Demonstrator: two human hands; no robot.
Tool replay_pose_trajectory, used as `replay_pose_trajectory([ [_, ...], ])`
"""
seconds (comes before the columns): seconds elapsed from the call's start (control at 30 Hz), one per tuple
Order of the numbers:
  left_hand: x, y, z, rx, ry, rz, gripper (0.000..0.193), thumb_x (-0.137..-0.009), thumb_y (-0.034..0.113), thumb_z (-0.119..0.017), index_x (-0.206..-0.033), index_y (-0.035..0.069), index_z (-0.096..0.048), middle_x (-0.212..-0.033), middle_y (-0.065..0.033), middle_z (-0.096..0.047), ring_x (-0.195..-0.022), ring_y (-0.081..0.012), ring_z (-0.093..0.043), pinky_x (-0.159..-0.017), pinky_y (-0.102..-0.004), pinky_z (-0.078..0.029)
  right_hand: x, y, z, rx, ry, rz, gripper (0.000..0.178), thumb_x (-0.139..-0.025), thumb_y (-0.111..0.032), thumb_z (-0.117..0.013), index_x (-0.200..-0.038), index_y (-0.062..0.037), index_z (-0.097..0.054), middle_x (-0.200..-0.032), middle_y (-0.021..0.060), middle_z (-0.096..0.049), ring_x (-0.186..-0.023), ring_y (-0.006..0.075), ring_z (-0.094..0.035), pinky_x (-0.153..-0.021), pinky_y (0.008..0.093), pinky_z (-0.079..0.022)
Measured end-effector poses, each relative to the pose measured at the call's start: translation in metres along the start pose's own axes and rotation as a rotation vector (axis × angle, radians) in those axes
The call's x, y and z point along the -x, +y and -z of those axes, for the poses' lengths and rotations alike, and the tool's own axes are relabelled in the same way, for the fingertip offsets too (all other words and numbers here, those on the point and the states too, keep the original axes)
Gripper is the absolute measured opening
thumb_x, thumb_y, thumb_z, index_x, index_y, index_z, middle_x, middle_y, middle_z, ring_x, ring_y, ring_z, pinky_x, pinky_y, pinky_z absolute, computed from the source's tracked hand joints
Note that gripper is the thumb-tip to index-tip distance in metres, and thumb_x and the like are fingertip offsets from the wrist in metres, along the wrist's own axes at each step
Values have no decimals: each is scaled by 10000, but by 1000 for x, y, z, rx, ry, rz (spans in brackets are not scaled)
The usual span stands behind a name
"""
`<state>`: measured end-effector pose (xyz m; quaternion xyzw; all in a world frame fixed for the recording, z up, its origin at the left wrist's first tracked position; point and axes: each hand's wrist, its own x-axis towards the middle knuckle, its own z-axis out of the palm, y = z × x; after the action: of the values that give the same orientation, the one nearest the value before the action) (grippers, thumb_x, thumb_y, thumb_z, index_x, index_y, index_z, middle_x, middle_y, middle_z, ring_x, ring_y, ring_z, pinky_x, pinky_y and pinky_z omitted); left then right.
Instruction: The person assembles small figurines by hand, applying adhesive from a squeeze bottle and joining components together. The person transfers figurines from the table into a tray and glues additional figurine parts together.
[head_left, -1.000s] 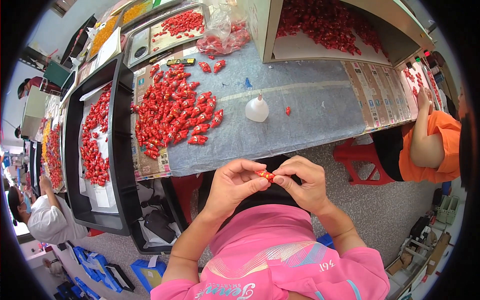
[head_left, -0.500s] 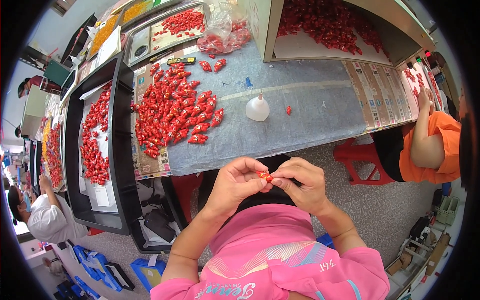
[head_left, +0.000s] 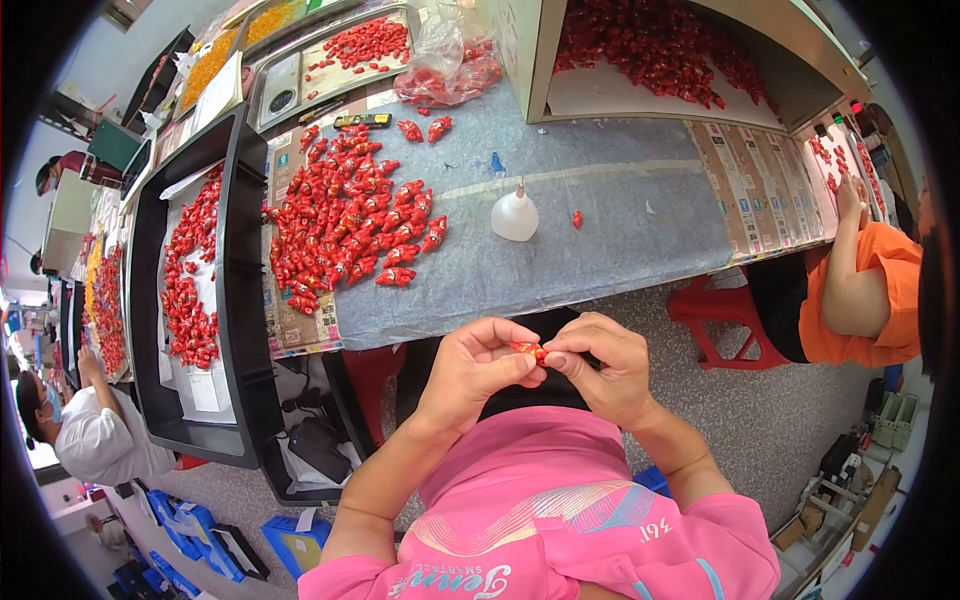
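Observation:
A small red figurine (head_left: pixel 530 350) with a few yellow marks is pinched between my two hands, just in front of the table's near edge. My left hand (head_left: pixel 478 368) grips it between thumb and bent fingers. From the other side, the thumb and fingertips of my right hand (head_left: pixel 598 362) are closed on its right end. Fingers cover much of the piece. Beyond my hands, a white squeeze bottle (head_left: pixel 515 216) with a thin tip stands on the blue-grey table cover (head_left: pixel 610 255). One tiny red part (head_left: pixel 577 220) lies to its right.
A heap of red figurines (head_left: pixel 345 215) covers the table's left part. Left of it is a black tray (head_left: pixel 245 290) holding more. A metal tray (head_left: pixel 400 15), plastic bag (head_left: pixel 450 75) and open box of red pieces (head_left: pixel 540 85) stand behind. A co-worker in orange (head_left: pixel 870 290) sits at right.
The red figurine has turned slightly between my fingertips. Both hands stay in nearly the same place.

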<state>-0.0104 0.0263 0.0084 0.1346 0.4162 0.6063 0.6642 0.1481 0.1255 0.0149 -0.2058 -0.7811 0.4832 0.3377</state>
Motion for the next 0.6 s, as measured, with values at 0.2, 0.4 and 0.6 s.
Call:
replay_pose_trajectory([
  [0.2,1,6,-1,29,11,57,155,-860,66,-644,-993,-10,-619,-888,-105,-668,-699,-152,-662,-630,-268,-566,2,-2,3,-252,6,-236,88,-830,-72,-673,-882,-1,-673,-832,92,-641,-758,156,-620,-654,255,-492],
  [0.4,1,4,2,32,2,32,176,-864,72,-642,-1024,-1,-626,-894,-105,-672,-701,-148,-661,-628,-263,-567,0,-2,5,-237,-20,-209,94,-840,-58,-658,-910,3,-676,-851,95,-648,-765,154,-626,-661,253,-499],
  [0.6,-2,3,2,45,-16,33,160,-861,71,-647,-1006,5,-639,-891,-109,-674,-695,-145,-663,-615,-263,-570,0,0,5,-172,0,-136,69,-829,-44,-662,-878,2,-673,-817,98,-656,-729,163,-631,-639,259,-498],
])
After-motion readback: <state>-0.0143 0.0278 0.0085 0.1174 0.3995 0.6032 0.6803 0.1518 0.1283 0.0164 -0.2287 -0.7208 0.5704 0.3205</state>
